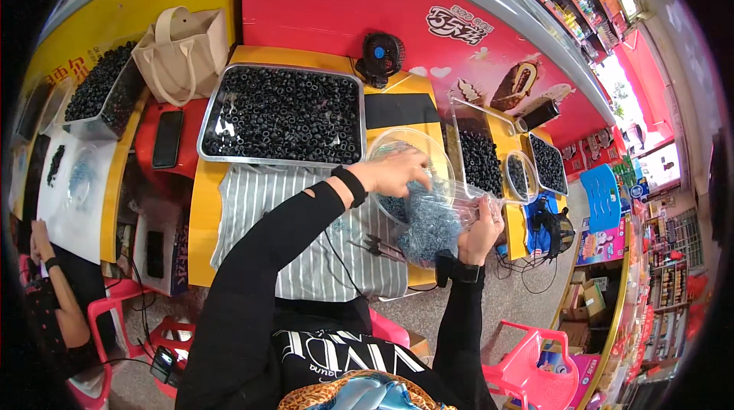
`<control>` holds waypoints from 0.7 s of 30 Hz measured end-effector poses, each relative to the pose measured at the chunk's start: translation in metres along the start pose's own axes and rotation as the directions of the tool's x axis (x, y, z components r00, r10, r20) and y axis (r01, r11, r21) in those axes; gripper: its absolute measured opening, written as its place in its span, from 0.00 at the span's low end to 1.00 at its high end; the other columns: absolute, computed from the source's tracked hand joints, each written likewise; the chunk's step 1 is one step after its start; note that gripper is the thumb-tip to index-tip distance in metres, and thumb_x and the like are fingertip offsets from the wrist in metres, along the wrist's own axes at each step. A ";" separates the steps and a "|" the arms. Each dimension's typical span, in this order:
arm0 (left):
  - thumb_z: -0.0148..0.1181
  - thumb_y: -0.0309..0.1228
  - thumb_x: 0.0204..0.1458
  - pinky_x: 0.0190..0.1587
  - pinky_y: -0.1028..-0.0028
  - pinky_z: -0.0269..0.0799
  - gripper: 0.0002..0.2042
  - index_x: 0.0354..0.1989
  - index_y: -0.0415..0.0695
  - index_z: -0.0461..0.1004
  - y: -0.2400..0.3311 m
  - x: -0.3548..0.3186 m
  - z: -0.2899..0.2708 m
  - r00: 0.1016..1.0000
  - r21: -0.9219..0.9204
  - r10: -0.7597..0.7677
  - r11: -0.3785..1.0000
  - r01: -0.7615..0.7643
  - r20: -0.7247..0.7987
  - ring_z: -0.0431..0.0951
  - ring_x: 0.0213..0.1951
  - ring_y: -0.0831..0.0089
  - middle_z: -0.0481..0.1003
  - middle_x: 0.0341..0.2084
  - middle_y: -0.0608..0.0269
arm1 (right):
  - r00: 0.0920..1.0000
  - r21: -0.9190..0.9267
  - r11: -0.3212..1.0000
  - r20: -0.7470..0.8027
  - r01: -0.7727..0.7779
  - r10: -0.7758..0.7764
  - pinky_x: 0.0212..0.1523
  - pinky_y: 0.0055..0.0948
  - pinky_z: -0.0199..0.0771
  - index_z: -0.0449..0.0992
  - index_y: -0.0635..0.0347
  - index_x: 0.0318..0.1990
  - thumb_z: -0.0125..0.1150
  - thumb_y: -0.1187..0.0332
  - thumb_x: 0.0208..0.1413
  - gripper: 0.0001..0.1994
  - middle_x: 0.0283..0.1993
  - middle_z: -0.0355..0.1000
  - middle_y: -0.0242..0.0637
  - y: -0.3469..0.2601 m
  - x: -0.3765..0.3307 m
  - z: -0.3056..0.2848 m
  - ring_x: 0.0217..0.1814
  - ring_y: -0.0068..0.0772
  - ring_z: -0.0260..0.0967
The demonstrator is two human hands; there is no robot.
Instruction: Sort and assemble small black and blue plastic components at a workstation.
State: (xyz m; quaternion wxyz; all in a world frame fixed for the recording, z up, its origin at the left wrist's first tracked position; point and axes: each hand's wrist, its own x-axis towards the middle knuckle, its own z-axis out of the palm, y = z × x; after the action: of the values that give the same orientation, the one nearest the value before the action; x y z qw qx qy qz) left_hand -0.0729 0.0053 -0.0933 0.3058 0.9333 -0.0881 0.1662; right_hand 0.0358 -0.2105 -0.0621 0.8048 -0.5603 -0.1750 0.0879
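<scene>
A clear plastic bag (432,223) full of small blue-grey pieces hangs at the near edge of the bench (202,204), its long axis slanting from the clear bowl (405,152) down toward the person. The right hand (483,228) pinches the bag's side with closed fingers, seemingly keeping its mouth wide. The left hand (397,173) reaches over that mouth; its fingers curl, whether around pieces I cannot tell. Beyond lies a metal tray (281,113) of black rings.

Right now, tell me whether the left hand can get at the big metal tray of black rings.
Probably yes. The left hand is at the clear bowl right beside the metal tray, and nothing stands between them. But it is busy with the clear bag of blue-grey pieces that the right hand holds.
</scene>
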 end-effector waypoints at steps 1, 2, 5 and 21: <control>0.66 0.26 0.34 0.58 0.55 0.62 0.22 0.44 0.55 0.79 0.007 0.003 0.001 0.998 -0.021 0.067 0.998 -0.067 0.000 0.64 0.58 0.55 0.67 0.52 0.56 | 0.999 0.007 1.000 0.018 -0.026 0.026 0.32 0.21 0.68 0.74 0.65 0.31 0.54 0.76 0.60 0.06 0.28 0.73 0.33 -0.001 -0.002 0.003 0.29 0.22 0.69; 0.65 0.25 0.34 0.61 0.48 0.57 0.26 0.48 0.59 0.78 0.011 0.005 0.001 0.995 -0.005 0.021 1.000 -0.020 0.097 0.59 0.61 0.52 0.63 0.57 0.55 | 0.999 0.006 1.000 0.017 -0.027 0.027 0.32 0.21 0.68 0.74 0.65 0.31 0.54 0.76 0.60 0.06 0.28 0.73 0.33 0.000 -0.002 0.002 0.29 0.22 0.69; 0.64 0.25 0.33 0.60 0.48 0.57 0.28 0.49 0.59 0.77 0.026 0.010 0.007 0.978 0.101 -0.073 0.993 0.054 0.196 0.58 0.62 0.53 0.62 0.56 0.53 | 0.996 0.068 0.994 0.033 -0.080 0.078 0.33 0.21 0.70 0.75 0.65 0.31 0.55 0.77 0.60 0.05 0.30 0.73 0.32 0.004 -0.001 -0.005 0.30 0.22 0.70; 0.64 0.27 0.34 0.52 0.55 0.65 0.18 0.40 0.47 0.76 0.024 0.013 0.011 0.991 0.238 0.108 0.963 -0.124 0.079 0.66 0.53 0.56 0.67 0.44 0.55 | 0.997 -0.008 0.998 0.033 -0.067 0.068 0.34 0.22 0.70 0.76 0.67 0.35 0.54 0.75 0.61 0.05 0.33 0.74 0.33 0.007 0.000 -0.010 0.32 0.21 0.69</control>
State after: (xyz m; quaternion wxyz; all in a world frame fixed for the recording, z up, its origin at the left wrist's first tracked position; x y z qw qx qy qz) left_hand -0.0640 -0.0215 -0.0841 0.1762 0.9619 -0.1315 0.1626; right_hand 0.0400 -0.2173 -0.0715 0.7963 -0.5671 -0.1698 0.1239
